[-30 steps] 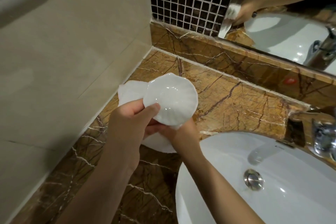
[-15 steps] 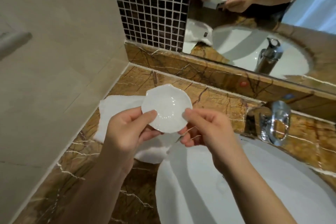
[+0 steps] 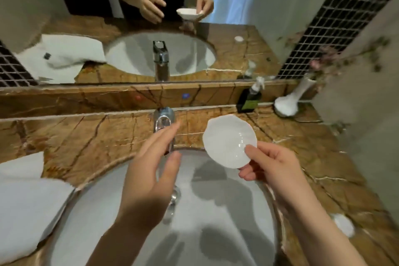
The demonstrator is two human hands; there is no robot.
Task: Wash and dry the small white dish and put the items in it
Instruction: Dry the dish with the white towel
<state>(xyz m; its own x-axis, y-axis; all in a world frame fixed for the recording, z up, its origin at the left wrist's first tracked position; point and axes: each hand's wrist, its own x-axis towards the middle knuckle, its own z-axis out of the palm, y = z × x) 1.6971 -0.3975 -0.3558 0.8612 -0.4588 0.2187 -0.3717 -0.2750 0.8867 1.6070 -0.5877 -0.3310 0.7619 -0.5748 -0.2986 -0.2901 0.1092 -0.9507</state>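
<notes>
The small white dish (image 3: 228, 140) with a scalloped rim hangs over the far right edge of the white basin (image 3: 226, 233). My right hand (image 3: 269, 164) pinches its near rim between thumb and fingers. My left hand (image 3: 151, 168) is open above the basin, fingers spread and stretched toward the chrome tap (image 3: 164, 121), holding nothing. A small white round item (image 3: 343, 224) lies on the counter at the near right; it is too blurred to identify.
A white towel (image 3: 23, 201) lies on the brown marble counter (image 3: 71, 136) at the left. A dark pump bottle (image 3: 249, 97) and a white vase (image 3: 289, 101) with flowers stand at the back right. The mirror (image 3: 151, 28) runs behind the tap.
The view swung right from the towel to the basin. The dish passed from both hands to my right hand alone and moved right. My left hand let go and opened toward the tap.
</notes>
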